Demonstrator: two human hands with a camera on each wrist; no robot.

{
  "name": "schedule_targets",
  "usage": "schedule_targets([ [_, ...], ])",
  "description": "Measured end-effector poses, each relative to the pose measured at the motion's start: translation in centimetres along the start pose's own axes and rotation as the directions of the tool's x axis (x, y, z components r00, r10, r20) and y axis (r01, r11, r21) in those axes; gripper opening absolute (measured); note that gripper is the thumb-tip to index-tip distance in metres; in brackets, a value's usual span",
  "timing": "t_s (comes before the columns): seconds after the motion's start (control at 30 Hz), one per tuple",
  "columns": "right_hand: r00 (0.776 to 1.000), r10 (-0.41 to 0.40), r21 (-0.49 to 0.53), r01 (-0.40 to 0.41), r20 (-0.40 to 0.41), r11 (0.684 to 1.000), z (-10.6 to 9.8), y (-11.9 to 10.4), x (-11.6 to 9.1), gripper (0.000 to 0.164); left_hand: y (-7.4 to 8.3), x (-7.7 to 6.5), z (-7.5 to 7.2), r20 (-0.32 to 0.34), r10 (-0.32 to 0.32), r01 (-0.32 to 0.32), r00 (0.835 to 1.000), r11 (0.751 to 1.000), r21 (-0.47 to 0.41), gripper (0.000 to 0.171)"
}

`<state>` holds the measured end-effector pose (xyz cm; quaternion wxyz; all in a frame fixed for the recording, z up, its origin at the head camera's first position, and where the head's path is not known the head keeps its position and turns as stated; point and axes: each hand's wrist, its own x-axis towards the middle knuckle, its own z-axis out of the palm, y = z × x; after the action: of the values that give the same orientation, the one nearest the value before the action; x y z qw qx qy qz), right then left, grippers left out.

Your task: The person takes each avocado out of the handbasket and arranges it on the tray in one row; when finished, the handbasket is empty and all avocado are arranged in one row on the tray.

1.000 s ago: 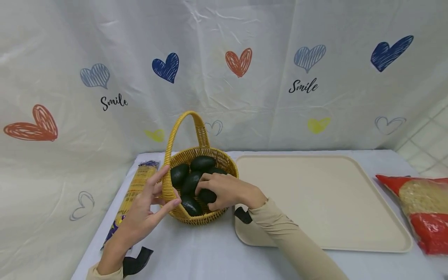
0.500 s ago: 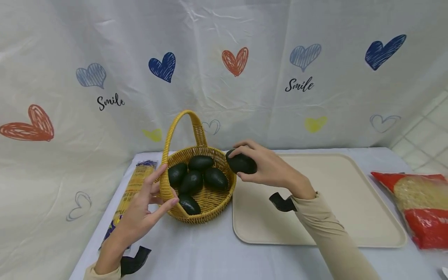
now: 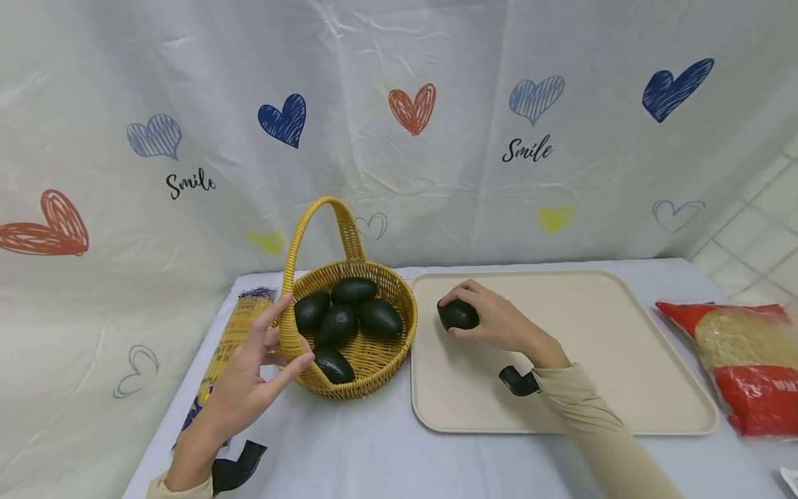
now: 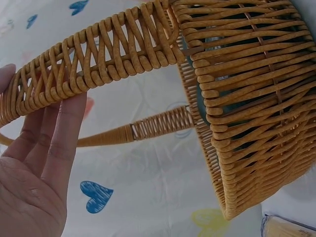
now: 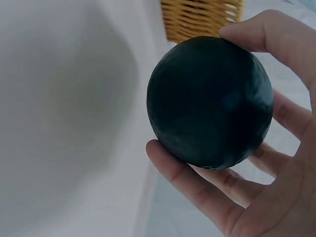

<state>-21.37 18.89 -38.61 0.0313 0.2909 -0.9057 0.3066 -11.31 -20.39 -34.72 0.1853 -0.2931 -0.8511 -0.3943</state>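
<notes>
Fingers point(image 5: 197, 191) of the right hand point(image 3: 492, 319) are wrapped round an avocado point(image 3: 458, 315), just carried from basket point(image 3: 368, 385) to above tray point(image 3: 592, 346), seemingly mid-transfer; the handle point(image 3: 299, 239) is held by the left hand point(image 3: 246, 378).

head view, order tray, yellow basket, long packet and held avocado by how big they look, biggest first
Largest to smallest:
1. Tray
2. Yellow basket
3. Long packet, partly hidden by the left hand
4. Held avocado, partly covered by the right hand
</notes>
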Motion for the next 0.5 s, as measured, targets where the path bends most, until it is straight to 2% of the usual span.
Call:
schedule_targets([
  [0.23, 0.997, 0.053, 0.042, -0.055, 0.049, 0.998, 2.6, -0.2, 0.6, 0.038, -0.1, -0.1, 0.0, 0.000, -0.001, 0.001, 1.000, 1.000, 0.014, 0.102],
  [0.4, 0.986, 0.104, 0.069, -0.113, 0.127, 0.991, 2.5, -1.1, 0.6, 0.045, -0.2, -0.1, 0.0, 0.012, 0.008, -0.008, 1.000, 1.000, 0.008, 0.102],
  [0.5, 0.984, 0.078, 0.083, -0.092, 0.163, 0.992, 2.0, -1.6, 0.6, 0.052, -0.3, -0.1, -0.1, 0.014, 0.010, -0.011, 1.000, 1.000, 0.008, 0.102],
])
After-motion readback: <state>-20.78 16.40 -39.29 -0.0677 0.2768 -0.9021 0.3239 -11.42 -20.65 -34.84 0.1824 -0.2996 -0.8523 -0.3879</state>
